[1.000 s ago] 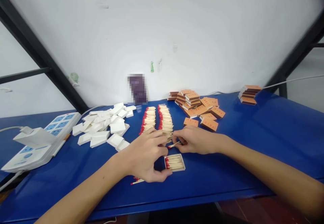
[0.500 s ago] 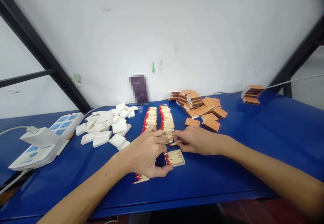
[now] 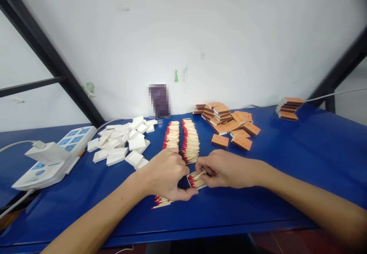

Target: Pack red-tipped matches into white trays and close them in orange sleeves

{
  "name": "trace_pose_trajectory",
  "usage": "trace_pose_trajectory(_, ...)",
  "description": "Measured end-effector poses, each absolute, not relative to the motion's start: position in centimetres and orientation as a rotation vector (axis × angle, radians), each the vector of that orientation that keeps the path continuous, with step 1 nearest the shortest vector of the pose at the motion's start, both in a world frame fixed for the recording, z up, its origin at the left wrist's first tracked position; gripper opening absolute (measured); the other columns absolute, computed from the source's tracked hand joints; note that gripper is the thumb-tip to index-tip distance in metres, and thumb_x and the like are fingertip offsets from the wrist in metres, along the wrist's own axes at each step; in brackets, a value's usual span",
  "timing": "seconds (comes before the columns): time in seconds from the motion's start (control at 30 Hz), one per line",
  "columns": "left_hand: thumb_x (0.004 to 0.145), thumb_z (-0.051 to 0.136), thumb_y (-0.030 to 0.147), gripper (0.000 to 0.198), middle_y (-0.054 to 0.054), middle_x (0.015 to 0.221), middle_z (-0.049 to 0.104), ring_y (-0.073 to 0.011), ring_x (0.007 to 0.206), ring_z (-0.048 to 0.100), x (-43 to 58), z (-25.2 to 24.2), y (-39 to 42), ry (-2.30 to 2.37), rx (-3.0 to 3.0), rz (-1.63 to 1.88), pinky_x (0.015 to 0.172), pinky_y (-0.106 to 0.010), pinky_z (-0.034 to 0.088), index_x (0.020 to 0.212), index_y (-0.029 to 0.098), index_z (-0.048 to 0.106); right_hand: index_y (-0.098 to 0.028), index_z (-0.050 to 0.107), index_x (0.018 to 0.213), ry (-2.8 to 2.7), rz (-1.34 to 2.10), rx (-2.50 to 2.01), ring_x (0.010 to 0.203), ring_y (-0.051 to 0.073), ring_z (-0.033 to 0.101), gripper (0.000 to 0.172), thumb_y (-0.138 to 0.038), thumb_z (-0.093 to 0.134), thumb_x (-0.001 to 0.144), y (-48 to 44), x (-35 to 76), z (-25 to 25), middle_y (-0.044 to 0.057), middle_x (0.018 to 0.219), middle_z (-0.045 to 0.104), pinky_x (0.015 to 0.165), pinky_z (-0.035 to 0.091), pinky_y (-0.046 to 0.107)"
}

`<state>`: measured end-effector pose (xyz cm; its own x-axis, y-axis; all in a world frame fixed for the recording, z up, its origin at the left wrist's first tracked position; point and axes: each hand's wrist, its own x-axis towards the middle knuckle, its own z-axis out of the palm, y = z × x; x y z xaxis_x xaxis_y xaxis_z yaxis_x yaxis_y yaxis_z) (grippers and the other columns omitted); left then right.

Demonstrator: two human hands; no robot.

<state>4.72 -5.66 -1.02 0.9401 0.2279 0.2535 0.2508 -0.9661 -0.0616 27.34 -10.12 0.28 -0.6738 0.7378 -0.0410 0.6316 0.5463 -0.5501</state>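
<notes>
Centrally, on a blue table [image 3: 272, 196], a match-filled tray [image 3: 202, 187], left hand [image 3: 164, 173] clamped across its left end by thumb and fingers, right hand [image 3: 225, 168] with fingertips together on a match [image 3: 200, 174] over the tray, two match rows [image 3: 190, 143] just beyond.

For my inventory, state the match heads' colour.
The match heads are red, clearest in the head view.

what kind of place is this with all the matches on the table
Probably an indoor room, perhaps a dorm desk used as a workspace: a blue tabletop against a marked white wall, black frame bars at both sides, and a power strip lying on top.
</notes>
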Motion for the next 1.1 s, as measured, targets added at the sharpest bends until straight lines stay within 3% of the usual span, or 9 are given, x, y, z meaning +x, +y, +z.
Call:
trace_pose_trajectory(0.2,0.076,0.068,0.052,0.038,0.002,0.052,0.057,-0.0138,0.045,0.052,4.65,-1.02,-5.75,-0.359,-2.969,-0.411,0.047,-0.031,0.029,0.059,0.018,0.061,-0.019,0.060,0.080,-2.633,0.756,-1.165,0.055,0.009,0.044,0.006,-0.015,0.063,0.081,-10.42,26.97,0.24,-0.007,0.061,0.052,0.056,0.028,0.022)
trace_pose_trajectory(0.47,0.077,0.067,0.053,0.037,0.000,0.062,0.057,-0.0159,0.057,0.055,4.76,-0.87,-5.66,-0.299,-2.964,-0.461,0.054,-0.033,0.038,0.063,0.018,0.063,-0.018,0.067,0.083,-2.627,0.774,-1.141,0.057,0.010,0.050,0.005,-0.021,0.064,0.085,-10.57,27.07,0.55,-0.004,0.064,0.057,0.058,0.034,0.023)
trace_pose_trajectory(0.8,0.081,0.063,0.055,0.040,-0.002,0.068,0.059,-0.0172,0.065,0.055,4.73,-0.86,-5.64,-0.314,-2.973,-0.414,0.060,-0.033,0.041,0.068,0.017,0.065,-0.019,0.066,0.079,-2.594,0.697,-1.108,0.060,0.010,0.052,0.005,-0.018,0.064,0.083,-10.18,27.47,0.02,-0.004,0.066,0.058,0.061,0.037,0.024)
trace_pose_trajectory(1.1,0.080,0.066,0.054,0.039,-0.002,0.068,0.059,-0.0172,0.065,0.055,4.69,-0.98,-5.42,-0.314,-2.986,-0.437,0.062,-0.034,0.042,0.069,0.017,0.067,-0.018,0.066,0.077,-2.597,0.686,-1.085,0.062,0.012,0.052,0.016,-0.027,0.063,0.090,-10.22,27.50,-0.23,-0.002,0.067,0.059,0.061,0.037,0.026)
